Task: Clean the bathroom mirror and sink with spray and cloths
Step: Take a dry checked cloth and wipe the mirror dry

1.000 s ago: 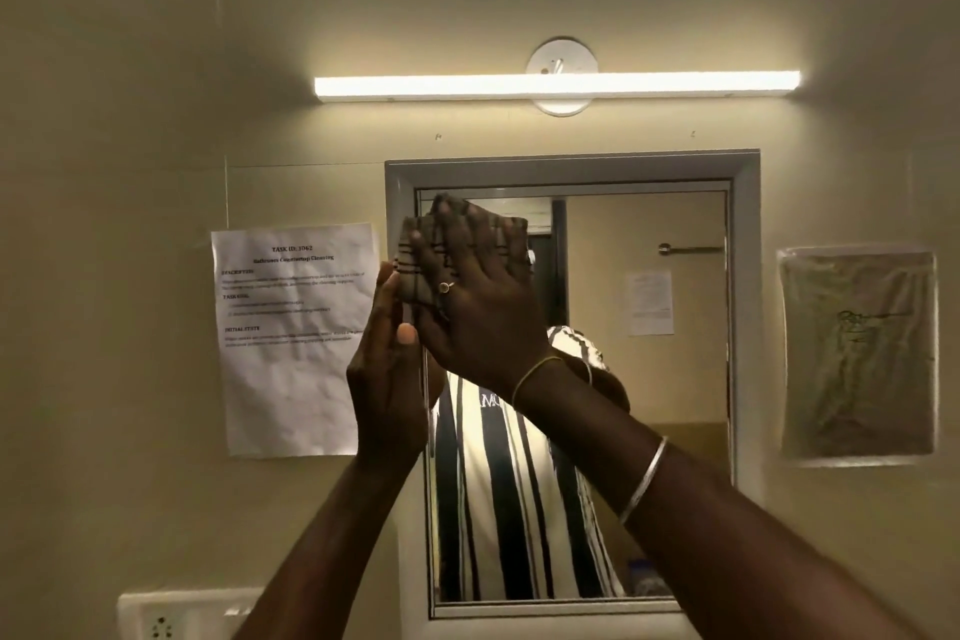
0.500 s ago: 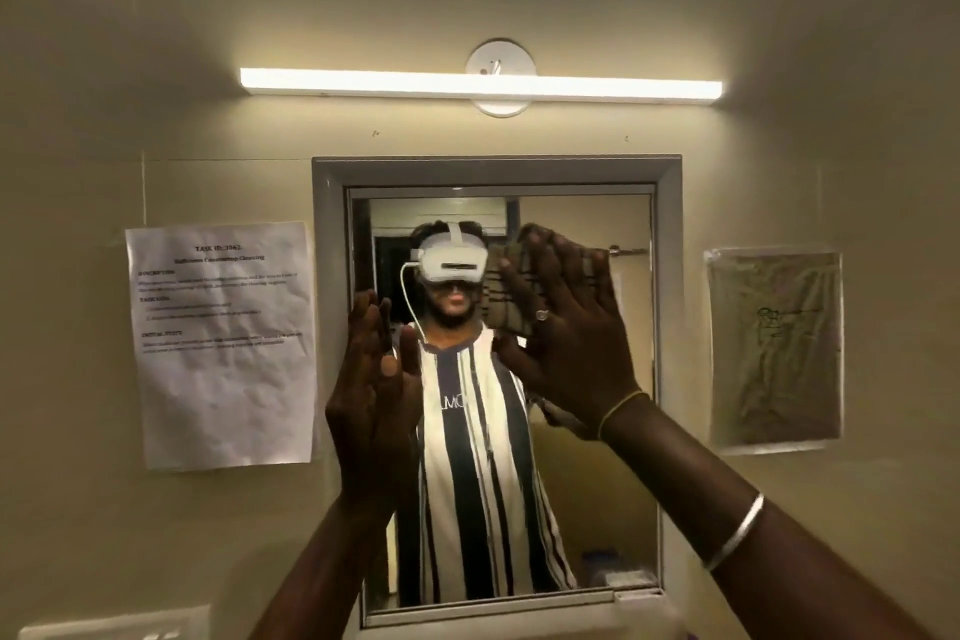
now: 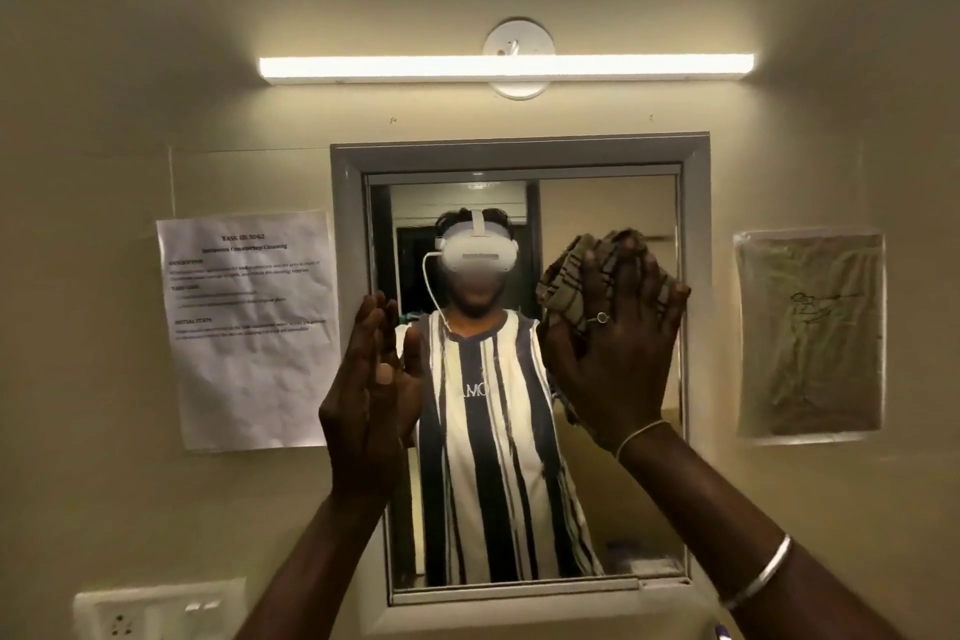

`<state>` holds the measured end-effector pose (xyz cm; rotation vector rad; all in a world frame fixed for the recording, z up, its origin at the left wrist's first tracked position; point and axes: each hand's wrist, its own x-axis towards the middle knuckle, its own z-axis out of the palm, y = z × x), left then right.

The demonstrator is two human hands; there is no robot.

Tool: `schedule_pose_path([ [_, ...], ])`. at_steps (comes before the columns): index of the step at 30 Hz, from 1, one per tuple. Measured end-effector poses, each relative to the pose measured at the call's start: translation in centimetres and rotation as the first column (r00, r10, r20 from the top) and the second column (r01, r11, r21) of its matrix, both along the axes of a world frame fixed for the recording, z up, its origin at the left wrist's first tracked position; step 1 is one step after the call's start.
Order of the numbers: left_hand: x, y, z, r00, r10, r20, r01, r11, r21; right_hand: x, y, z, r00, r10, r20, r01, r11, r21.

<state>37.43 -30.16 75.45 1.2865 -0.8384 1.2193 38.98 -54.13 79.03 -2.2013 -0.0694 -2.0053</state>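
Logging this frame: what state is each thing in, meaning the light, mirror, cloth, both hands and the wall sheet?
Light bar: lit.
Mirror: cloth pressed on its upper right.
Cloth: bunched, under the right hand against the glass.
Right hand: fingers spread, presses the cloth.
Left hand: fingers straight, holds nothing.
Printed sheet: stuck on the wall, wrinkled.

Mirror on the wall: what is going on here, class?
A person is cleaning the framed mirror. Their right hand presses a striped cloth flat against the glass near its right side, fingers spread. The left hand is raised by the mirror's left edge, fingers straight, holding nothing. The light bar above is lit.
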Motion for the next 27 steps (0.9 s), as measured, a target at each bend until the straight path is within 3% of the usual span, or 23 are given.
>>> schedule_pose_path([
  [7, -0.3, 2.0, -1.0, 0.997, 0.080, -0.008, -0.078, 0.992, 0.098, 0.0, 8.3, -0.4, 0.993, 0.093, -0.077, -0.110, 0.962, -0.251],
  [12, -1.1, 2.6, -1.6, 0.995, 0.100, -0.019, -0.098, 0.992, 0.083, 0.2, 13.6, -0.9, 0.988, 0.111, -0.107, -0.144, 0.912, -0.383],
  [19, -1.4, 3.0, -1.7, 0.988, 0.152, -0.021, -0.149, 0.984, 0.094, 0.4, 12.6, -0.9, 0.991, 0.090, -0.101, -0.128, 0.863, -0.489],
  [27, -2.1, 1.4, -1.5, 0.980, 0.196, 0.044, -0.200, 0.974, 0.104, -0.9, 3.0, -2.5, 0.995, 0.035, -0.096, -0.064, 0.946, -0.317],
])
